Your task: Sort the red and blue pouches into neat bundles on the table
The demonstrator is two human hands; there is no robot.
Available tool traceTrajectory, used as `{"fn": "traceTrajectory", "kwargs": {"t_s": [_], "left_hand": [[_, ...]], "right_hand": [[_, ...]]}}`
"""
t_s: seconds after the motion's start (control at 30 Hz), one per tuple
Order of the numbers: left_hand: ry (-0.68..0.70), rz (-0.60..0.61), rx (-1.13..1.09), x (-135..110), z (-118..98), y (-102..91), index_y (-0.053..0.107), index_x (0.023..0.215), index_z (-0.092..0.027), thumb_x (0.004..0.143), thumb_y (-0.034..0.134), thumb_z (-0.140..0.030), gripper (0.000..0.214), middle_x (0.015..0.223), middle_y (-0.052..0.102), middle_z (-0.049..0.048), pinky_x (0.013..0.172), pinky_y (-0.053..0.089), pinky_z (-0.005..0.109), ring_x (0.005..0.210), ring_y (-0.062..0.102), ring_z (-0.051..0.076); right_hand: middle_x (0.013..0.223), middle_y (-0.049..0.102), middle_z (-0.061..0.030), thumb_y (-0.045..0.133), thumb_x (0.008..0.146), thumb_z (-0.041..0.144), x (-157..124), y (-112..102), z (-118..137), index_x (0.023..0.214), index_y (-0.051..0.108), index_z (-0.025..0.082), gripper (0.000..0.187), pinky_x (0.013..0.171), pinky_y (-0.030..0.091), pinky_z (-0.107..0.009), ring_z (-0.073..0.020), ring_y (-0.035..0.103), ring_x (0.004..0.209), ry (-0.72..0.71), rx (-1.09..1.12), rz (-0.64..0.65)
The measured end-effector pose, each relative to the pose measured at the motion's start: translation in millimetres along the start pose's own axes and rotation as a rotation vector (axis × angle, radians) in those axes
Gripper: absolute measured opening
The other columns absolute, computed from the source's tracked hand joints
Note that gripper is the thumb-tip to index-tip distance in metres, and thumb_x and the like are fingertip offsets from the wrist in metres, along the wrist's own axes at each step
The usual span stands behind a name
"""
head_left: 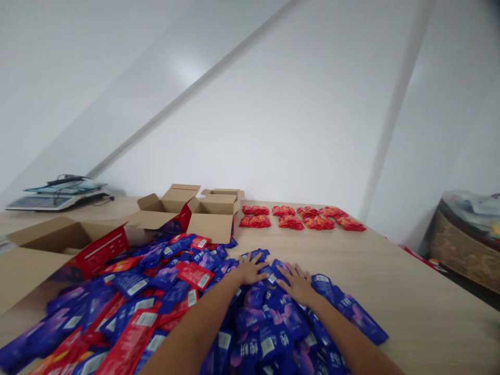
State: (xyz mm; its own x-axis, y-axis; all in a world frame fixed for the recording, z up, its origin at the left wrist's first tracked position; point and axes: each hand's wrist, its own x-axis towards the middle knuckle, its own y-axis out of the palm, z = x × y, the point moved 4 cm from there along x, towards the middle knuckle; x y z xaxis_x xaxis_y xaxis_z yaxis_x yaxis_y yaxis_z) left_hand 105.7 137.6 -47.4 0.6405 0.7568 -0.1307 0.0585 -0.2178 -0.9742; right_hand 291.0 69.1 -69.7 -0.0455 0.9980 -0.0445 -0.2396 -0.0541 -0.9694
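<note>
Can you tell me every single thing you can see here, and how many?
Blue packets: too many to count, blue-purple, heaped in front
Loose red packets: several, red, mixed in leftwards
Red packet piles: eight, red-orange, far side
Open cardboard boxes: about four, brown and red, left and behind
Flat devices: stacked, pale and dark, far left
Table: one, light wood, underneath
Wall: white, behind
Patterned object: brown, right edge
Hands: two, bare, on blue packets

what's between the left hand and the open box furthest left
Blue and red packets lie between the left hand and that open box, in the head view.
</note>
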Motion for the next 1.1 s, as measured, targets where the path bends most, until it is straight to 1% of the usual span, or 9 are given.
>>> {"fn": "traceTrajectory", "kwargs": {"t_s": [0.23, 0.37, 0.53, 0.63, 0.73, 0.83, 0.93, 1.03, 1.1], "left_hand": [[0.006, 0.03, -0.004, -19, -19, 7.3, 0.031, 0.137, -0.041, 0.083, 0.026, -0.067, 0.06, 0.153, 0.013, 0.0004, 0.098, 0.005, 0.071, 0.137, 0.006, 0.041], [-0.051, -0.103, -0.048, -40, -17, -3.5, 0.028, 0.138, -0.04, 0.088, 0.025, -0.06, 0.055, 0.152, 0.017, 0.0005, 0.102, 0.009, 0.066, 0.137, 0.011, 0.036], [-0.134, -0.36, -0.044, -102, 18, -32.5, 0.033, 0.137, -0.031, 0.091, 0.033, -0.048, 0.049, 0.148, 0.028, 0.003, 0.107, 0.02, 0.053, 0.135, 0.024, 0.027], [-0.265, -0.494, -0.043, -155, 55, -48.2, 0.045, 0.131, -0.024, 0.09, 0.04, -0.036, 0.043, 0.138, 0.045, 0.0048, 0.106, 0.028, 0.038, 0.127, 0.038, 0.021], [-0.436, -0.52, -0.051, -212, 88, -51.3, 0.054, 0.121, -0.018, 0.089, 0.04, -0.031, 0.037, 0.125, 0.057, 0.0077, 0.1, 0.035, 0.035, 0.116, 0.049, 0.021], [-0.545, -0.51, -0.034, -266, 103, -39.2, 0.055, 0.12, -0.018, 0.089, 0.04, -0.033, 0.037, 0.121, 0.06, 0.0082, 0.097, 0.038, 0.035, 0.113, 0.052, 0.022], [-0.579, -0.459, 0.002, -302, 95, -13.3, 0.048, 0.128, -0.021, 0.087, 0.04, -0.045, 0.047, 0.132, 0.051, 0.0091, 0.101, 0.034, 0.044, 0.123, 0.043, 0.028], [-0.625, -0.425, 0.016, -315, 79, 13.9, 0.03, 0.14, -0.023, 0.081, 0.045, -0.057, 0.07, 0.147, 0.028, 0.0103, 0.101, 0.025, 0.058, 0.135, 0.02, 0.038], [-0.639, -0.437, -0.002, -312, 70, 25.2, 0.023, 0.142, -0.021, 0.082, 0.044, -0.055, 0.072, 0.151, 0.019, 0.0105, 0.101, 0.024, 0.06, 0.137, 0.011, 0.039]], "right_hand": [[0.152, 0.019, 0.0009, 0.021, 0.084, 0.067, -30, -2, -2, 0.139, 0.022, 0.044, 0.06, 0.104, 0.014, -0.058, -0.031, 0.012, 0.139, -0.053, -0.065, 0.041], [0.151, 0.023, -0.0032, 0.024, 0.088, 0.06, -42, -13, -8, 0.139, 0.027, 0.039, 0.056, 0.104, 0.017, -0.057, -0.0316, 0.017, 0.138, -0.049, -0.096, 0.041], [0.146, 0.033, -0.0093, 0.03, 0.09, 0.049, -81, -35, 14, 0.14, 0.032, 0.025, 0.055, 0.106, 0.023, -0.047, -0.028, 0.023, 0.136, -0.096, -0.074, -0.156], [0.145, 0.036, -0.006, 0.028, 0.09, 0.05, -132, -36, 57, 0.137, 0.038, 0.026, 0.054, 0.109, 0.022, -0.043, -0.0248, 0.026, 0.136, -0.302, 0.016, -0.123], [0.15, 0.024, 0.001, 0.032, 0.089, 0.053, -189, -28, 99, 0.14, 0.028, 0.037, 0.054, 0.111, 0.012, -0.049, -0.0255, 0.016, 0.139, -0.56, 0.034, -0.02], [0.151, 0.023, 0.0011, 0.037, 0.087, 0.054, -220, -14, 111, 0.139, 0.029, 0.039, 0.055, 0.109, 0.01, -0.054, -0.0287, 0.014, 0.139, -0.658, -0.004, 0.026], [0.15, 0.026, 0.0005, 0.037, 0.088, 0.051, -223, -3, 103, 0.139, 0.028, 0.039, 0.053, 0.108, 0.014, -0.055, -0.0291, 0.016, 0.138, -0.69, -0.041, -0.006], [0.148, 0.031, -0.0003, 0.036, 0.089, 0.05, -216, -1, 100, 0.138, 0.031, 0.039, 0.05, 0.107, 0.016, -0.056, -0.0293, 0.019, 0.137, -0.696, -0.063, -0.065], [0.146, 0.035, -0.002, 0.036, 0.09, 0.049, -212, -2, 107, 0.136, 0.036, 0.037, 0.048, 0.107, 0.018, -0.055, -0.0285, 0.023, 0.136, -0.68, -0.056, -0.103]]}}
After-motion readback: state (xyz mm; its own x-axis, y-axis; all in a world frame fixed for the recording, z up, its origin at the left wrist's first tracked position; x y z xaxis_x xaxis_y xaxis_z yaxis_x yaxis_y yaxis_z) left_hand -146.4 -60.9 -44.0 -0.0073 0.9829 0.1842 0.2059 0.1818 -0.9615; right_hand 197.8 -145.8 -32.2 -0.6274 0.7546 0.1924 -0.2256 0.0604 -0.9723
